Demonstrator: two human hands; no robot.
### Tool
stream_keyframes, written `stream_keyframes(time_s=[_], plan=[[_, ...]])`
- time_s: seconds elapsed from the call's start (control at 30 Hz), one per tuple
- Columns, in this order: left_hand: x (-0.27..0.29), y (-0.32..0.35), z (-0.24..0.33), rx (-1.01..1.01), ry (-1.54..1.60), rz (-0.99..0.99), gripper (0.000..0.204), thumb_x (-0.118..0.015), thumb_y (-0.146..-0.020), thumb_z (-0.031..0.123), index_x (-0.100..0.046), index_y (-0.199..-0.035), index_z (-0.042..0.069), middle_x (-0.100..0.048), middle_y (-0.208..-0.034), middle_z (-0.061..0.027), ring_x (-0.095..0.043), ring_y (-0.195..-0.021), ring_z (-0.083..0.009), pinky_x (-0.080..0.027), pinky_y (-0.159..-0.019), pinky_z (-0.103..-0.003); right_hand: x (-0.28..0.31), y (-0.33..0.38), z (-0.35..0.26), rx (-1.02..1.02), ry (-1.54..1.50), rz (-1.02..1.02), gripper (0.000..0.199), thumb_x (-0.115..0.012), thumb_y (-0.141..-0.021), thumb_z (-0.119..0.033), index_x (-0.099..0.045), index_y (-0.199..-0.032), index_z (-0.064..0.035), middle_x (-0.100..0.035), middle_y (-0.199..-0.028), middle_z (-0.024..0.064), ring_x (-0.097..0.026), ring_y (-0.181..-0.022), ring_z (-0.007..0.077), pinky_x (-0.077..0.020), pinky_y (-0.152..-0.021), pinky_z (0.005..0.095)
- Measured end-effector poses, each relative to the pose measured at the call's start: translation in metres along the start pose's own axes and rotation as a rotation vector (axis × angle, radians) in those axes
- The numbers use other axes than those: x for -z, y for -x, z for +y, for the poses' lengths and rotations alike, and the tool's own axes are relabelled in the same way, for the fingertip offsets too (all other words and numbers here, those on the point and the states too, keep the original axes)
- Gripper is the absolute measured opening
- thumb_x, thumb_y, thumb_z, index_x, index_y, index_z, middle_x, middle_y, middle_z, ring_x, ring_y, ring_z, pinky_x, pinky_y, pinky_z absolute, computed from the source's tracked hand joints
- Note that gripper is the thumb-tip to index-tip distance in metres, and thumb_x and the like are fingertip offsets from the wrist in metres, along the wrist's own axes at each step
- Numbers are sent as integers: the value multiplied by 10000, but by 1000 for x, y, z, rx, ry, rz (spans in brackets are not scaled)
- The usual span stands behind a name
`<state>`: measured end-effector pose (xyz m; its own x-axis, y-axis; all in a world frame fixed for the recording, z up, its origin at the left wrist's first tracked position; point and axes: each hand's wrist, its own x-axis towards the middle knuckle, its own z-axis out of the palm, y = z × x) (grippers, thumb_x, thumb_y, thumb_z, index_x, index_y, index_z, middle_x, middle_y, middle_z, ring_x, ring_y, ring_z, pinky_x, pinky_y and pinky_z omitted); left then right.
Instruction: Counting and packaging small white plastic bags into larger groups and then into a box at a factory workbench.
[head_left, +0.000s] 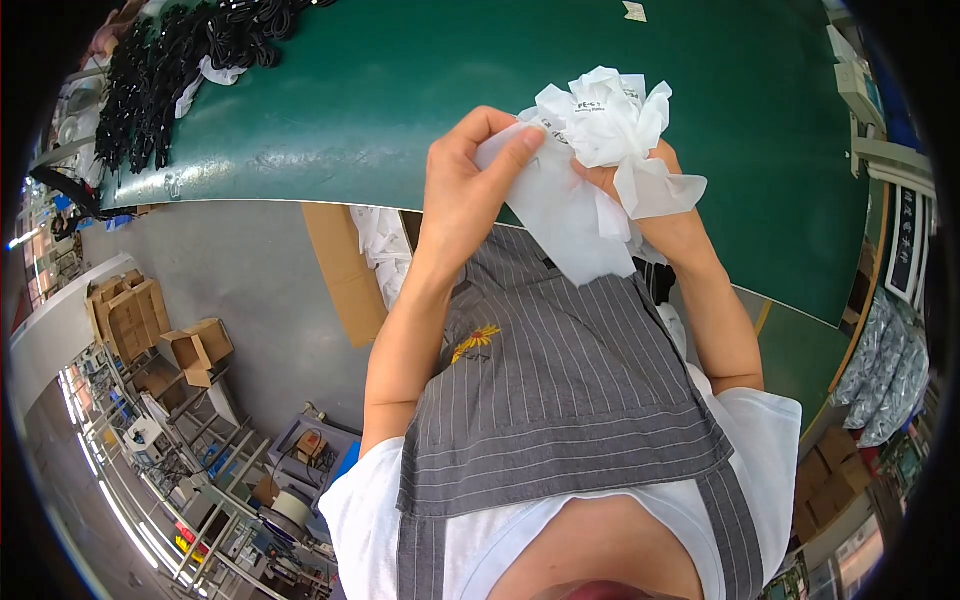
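Note:
Over the near edge of the green table, my left hand [468, 178] pinches the edge of a thin white plastic bag [575, 232] between thumb and fingers. This bag hangs down in front of my striped apron. A crumpled bunch of white plastic bags [612, 125], some with dark print, is gathered in my right hand [672, 228]. The bunch hides most of that hand's fingers, though some show closed beneath it. Both hands are close together, with the hanging bag stretching between them.
The green table [380, 110] spans the far side. Black cables [160, 80] lie piled at its far left. Below its edge stands an open cardboard box [340, 270] holding white bags. Metal racks [215, 500] and more boxes [130, 318] are at left; plastic-wrapped packets [885, 370] hang at right.

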<state>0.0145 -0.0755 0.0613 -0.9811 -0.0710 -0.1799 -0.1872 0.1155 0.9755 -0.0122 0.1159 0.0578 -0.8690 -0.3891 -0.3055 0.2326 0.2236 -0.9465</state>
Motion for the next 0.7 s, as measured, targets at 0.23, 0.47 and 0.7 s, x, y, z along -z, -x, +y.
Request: stream_keyframes(time_s=[0.23,0.47,0.7], plan=[[-8,-5,-18,-81,352,284,144,-601,-897,165,-614,-891,21,-587,-771,26,-492,-670,-41,-393,-583,-200,3,18,2,-80,-99,-118,451,-717,-777,-211,-557,-1157,-27,-592,-1017,40,-544,-920,124,-452,-788,286],[0,-9,-52,-213,-154,439,163,-603,-897,182,-598,-905,19,-552,-683,11,-455,-644,-39,-379,-572,-204,24,15,8,9,84,68,391,-641,-808,-155,-534,-1155,-10,-622,-1014,69,-595,-903,179,-469,-805,318],[-3,-16,-62,-353,-801,563,85,-600,-835,72,-618,-913,43,-579,-770,-83,-558,-705,-233,-436,-623,-311,21,1,11,14,418,153,385,-629,-807,-112,-542,-1173,-33,-635,-982,60,-585,-884,142,-464,-816,301]])
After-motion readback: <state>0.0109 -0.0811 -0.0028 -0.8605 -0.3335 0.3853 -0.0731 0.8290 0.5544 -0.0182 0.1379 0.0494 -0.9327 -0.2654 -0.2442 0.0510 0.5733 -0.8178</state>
